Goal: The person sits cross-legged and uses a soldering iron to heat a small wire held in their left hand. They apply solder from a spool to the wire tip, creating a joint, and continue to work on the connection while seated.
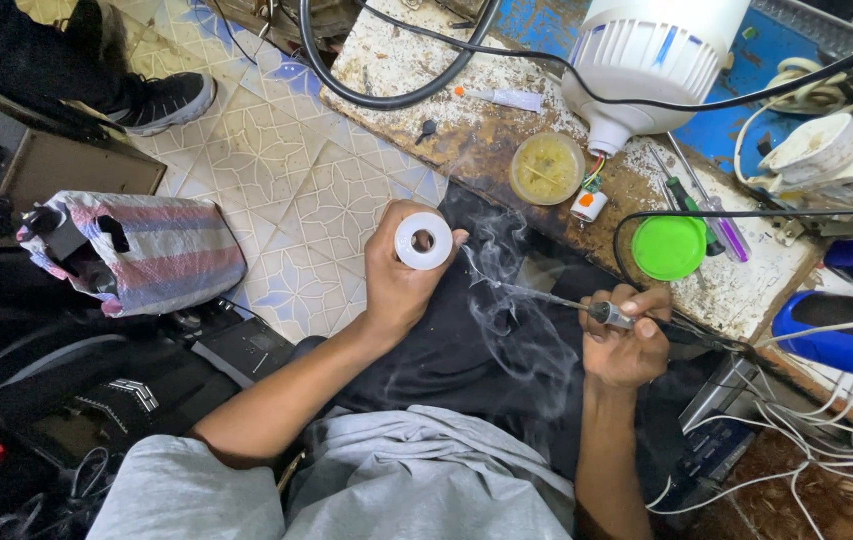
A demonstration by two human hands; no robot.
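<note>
My left hand (399, 280) holds a white spool of solder wire (423, 241) above my lap. My right hand (630, 340) grips a soldering iron (587, 308) whose thin tip points left toward the spool. Smoke curls up between the two hands. On the worn bench edge lies a large white bulb housing (647, 60) with short wires and a small white-and-orange part (588, 204) at its neck. Beside it stands a round tin of yellow flux (547, 168).
A green lid (669, 247) and screwdrivers (702, 210) lie on the bench. Black cable (387, 95) loops over the bench top. A striped bag (162, 250) sits on the tiled floor at left; another person's shoe (167, 100) is beyond it. White wires (797, 440) tangle at lower right.
</note>
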